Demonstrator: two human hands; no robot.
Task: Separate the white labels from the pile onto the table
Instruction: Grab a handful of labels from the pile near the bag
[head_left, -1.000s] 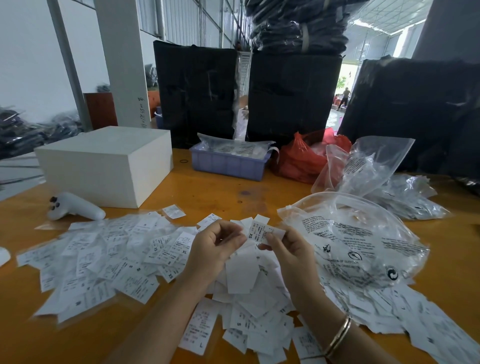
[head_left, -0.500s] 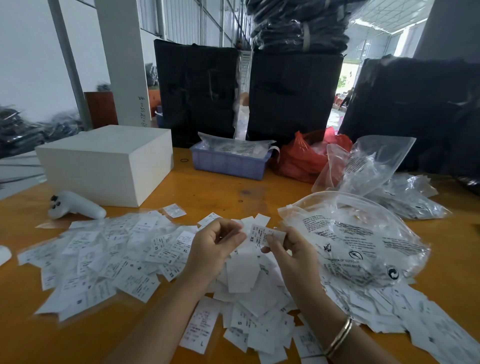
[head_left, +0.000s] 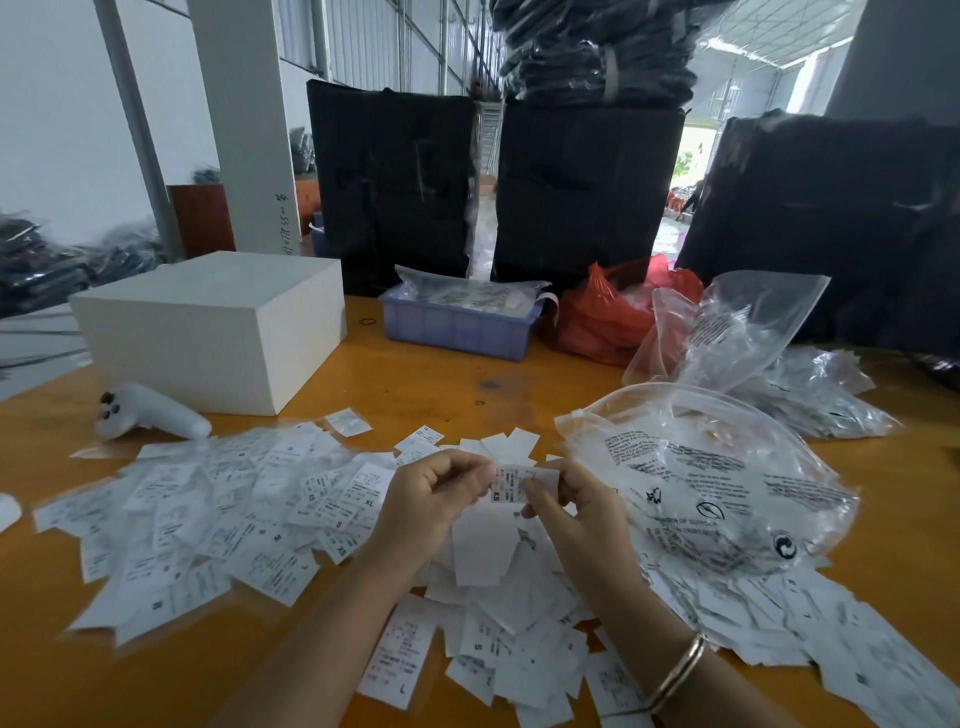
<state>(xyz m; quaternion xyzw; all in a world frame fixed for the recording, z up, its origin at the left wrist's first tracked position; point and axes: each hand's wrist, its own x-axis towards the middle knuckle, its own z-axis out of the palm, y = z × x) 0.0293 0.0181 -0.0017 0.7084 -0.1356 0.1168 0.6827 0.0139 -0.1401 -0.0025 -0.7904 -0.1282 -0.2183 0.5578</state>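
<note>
Both hands, left (head_left: 431, 499) and right (head_left: 576, 506), pinch one XS label (head_left: 514, 486) above the pile (head_left: 498, 613). Step: peeling it free. Next, likely lay it with the sorted labels (head_left: 208, 514) on the table (head_left: 426, 384).

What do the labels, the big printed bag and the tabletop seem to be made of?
Labels, one held between the left hand and right hand: thin matt white paper or woven tape; they lie flat with crisp edges. Printed bag: clear glossy plastic film, crinkled, with highlights. Tabletop: orange-brown wood or laminate, faint grain, slight sheen.
</note>
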